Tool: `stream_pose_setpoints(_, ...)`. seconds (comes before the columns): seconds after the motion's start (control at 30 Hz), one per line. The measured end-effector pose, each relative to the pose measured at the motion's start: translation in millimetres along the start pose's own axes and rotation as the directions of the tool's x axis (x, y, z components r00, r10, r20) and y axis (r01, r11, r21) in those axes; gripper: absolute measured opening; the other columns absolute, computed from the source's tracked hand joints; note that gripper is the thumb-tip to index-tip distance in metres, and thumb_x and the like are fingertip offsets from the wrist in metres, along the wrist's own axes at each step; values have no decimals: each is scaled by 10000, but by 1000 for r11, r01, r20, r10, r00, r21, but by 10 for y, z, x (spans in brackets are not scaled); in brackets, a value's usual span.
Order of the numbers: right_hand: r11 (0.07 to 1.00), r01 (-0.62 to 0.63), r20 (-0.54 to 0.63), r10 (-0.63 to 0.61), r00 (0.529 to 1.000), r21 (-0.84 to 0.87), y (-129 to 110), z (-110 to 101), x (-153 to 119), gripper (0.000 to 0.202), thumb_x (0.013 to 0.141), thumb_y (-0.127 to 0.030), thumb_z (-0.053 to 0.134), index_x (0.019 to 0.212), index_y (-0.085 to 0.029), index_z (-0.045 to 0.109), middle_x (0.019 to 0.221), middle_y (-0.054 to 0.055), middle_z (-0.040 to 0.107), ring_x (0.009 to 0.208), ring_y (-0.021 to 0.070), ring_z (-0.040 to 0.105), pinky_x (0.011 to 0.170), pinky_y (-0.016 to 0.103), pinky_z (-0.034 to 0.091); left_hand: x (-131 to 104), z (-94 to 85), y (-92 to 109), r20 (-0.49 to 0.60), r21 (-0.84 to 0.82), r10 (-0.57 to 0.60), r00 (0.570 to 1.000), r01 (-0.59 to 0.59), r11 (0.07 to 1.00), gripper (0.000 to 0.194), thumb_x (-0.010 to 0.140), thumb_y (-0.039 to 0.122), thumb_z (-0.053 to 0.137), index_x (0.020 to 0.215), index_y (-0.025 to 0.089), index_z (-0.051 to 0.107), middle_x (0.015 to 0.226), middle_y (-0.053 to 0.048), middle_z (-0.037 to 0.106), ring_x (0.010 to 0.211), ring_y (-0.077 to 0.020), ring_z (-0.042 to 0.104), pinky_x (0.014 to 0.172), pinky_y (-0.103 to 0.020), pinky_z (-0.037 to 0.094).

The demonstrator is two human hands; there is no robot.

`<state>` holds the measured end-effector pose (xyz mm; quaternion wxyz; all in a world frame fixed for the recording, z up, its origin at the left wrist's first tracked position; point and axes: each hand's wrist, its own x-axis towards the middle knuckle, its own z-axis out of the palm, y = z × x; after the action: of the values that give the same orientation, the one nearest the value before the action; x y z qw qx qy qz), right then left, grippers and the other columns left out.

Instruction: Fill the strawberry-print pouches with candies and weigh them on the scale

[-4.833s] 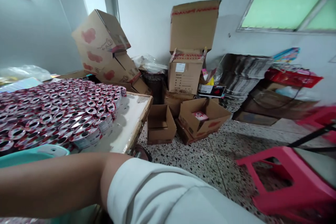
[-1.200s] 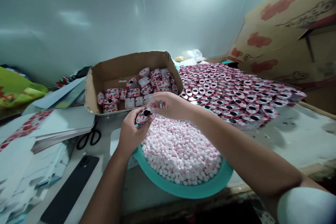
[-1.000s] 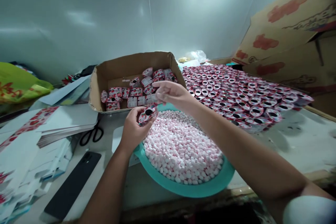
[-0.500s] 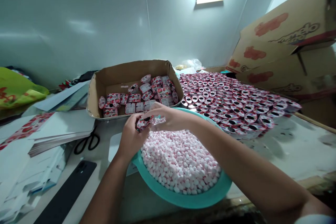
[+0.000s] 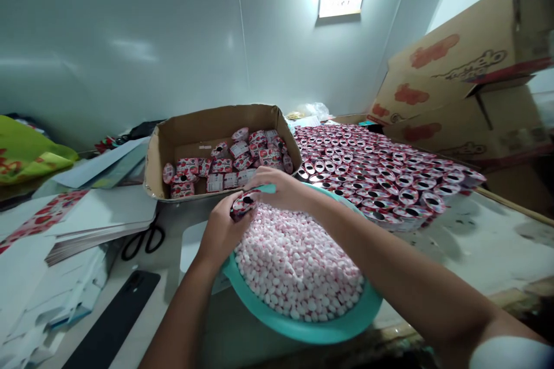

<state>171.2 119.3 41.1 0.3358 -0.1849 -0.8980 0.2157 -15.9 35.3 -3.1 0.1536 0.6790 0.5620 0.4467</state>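
Observation:
My left hand (image 5: 225, 228) is closed around a small red and white printed packet (image 5: 243, 204) with a dark opening facing up. My right hand (image 5: 277, 189) touches the packet's right side with bent fingers; whether anything is in them is hidden. Both hands are over the far left rim of a teal basin (image 5: 303, 331), which holds many small pale pink and white pieces (image 5: 298, 265). Behind the hands stands an open cardboard box (image 5: 199, 127) with several filled-looking packets (image 5: 221, 166) lying in it.
Many upright packets with dark openings (image 5: 389, 179) stand at the right. Large cartons (image 5: 450, 92) rise behind them. At the left are stacked white sheets (image 5: 108, 207), black scissors (image 5: 145, 241), a dark phone (image 5: 115, 317) and a yellow-green bag (image 5: 30, 150).
The view has shifted slightly. Pale pieces that showed at my right fingertips are no longer visible there, and the packet's opening now faces the camera more.

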Motion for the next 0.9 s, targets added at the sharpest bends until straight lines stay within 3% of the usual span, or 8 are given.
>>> stream_pose_setpoints(0.1, 974, 224, 86, -225, 971, 18, -149, 108, -6, 244, 901, -171, 598, 1105, -173, 732, 1065, 120, 658, 990, 186, 602, 883, 316, 497, 5, -14, 30, 33, 2, 28, 999, -28, 1000, 388, 812, 261, 628, 1190, 177, 660, 1157, -67, 703, 1087, -247, 640, 965, -341, 489)
stream_pose_setpoints(0.3, 964, 260, 36, -258, 965, -60, -38, 161, -28, 216, 918, -140, 565, 999, -148, 766, 973, 107, 688, 880, 165, 632, 829, 288, 497, 13, -20, 7, 20, -40, 0, 1000, 1, 999, 507, 826, 419, 660, 1253, 144, 638, 1221, -105, 689, 1133, -276, 633, 1014, -377, 474)
stream_pose_setpoints(0.57, 993, 105, -40, -107, 993, -44, -35, 169, -13, 226, 937, -198, 544, 1025, -169, 750, 1002, 90, 743, 909, 173, 671, 834, 281, 508, -7, -36, 7, 28, -98, -4, 1000, 7, 995, 565, 831, 533, 671, 1264, 171, 639, 1221, -102, 697, 1134, -278, 646, 995, -375, 497)
stream_pose_setpoints(0.73, 998, -53, -145, 56, 988, 19, -37, 202, -14, 159, 880, -228, 628, 952, -159, 752, 958, 61, 759, 883, 166, 692, 816, 251, 509, -10, -41, 40, 14, -53, 13, 1000, -12, 999, 576, 816, 529, 686, 1255, 158, 644, 1266, -114, 676, 1195, -288, 616, 1020, -375, 483)
stream_pose_setpoints(0.9, 989, -88, -139, 104, 985, 115, -28, 157, 13, 192, 798, -281, 723, 952, -167, 743, 1005, 61, 756, 928, 177, 695, 857, 275, 519, -5, -19, 14, -11, -41, -25, 1000, 25, 999, 575, 812, 506, 695, 1269, 163, 629, 1274, -114, 669, 1197, -286, 612, 1030, -383, 477)
